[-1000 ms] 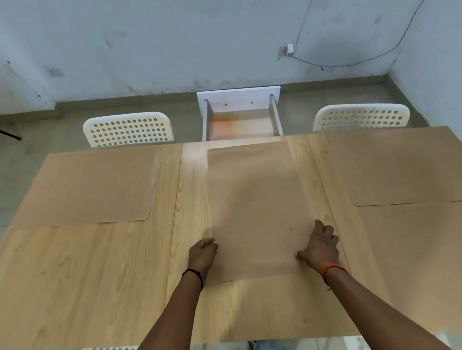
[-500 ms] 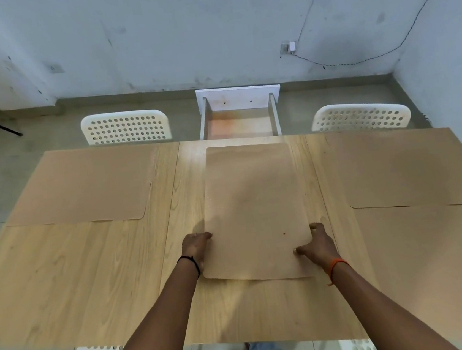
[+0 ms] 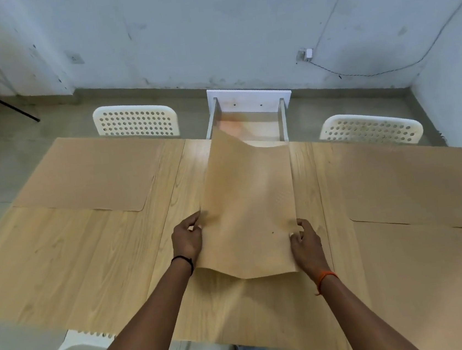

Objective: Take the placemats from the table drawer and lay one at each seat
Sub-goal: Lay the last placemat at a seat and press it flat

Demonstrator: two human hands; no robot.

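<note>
The counter point(image 3: 95, 256) already carries three placemats: one at its far-left corner point(image 3: 88, 173) and two along its right side point(image 3: 391, 176), point(image 3: 436, 272). Above the counter's middle, a fourth placemat point(image 3: 251, 210) sags lifted, the left hand point(image 3: 186, 239) and right hand point(image 3: 306, 242) each pinching a side edge in a narrow grip, likely to carry it flat to the bare near-left seat. Beyond the counter's far edge the drawer point(image 3: 249, 115) stands open.

The lifted placemat point(image 3: 251, 201) hides part of the open drawer point(image 3: 249, 115) (its near-left corner) and the tabletop beneath.
</note>
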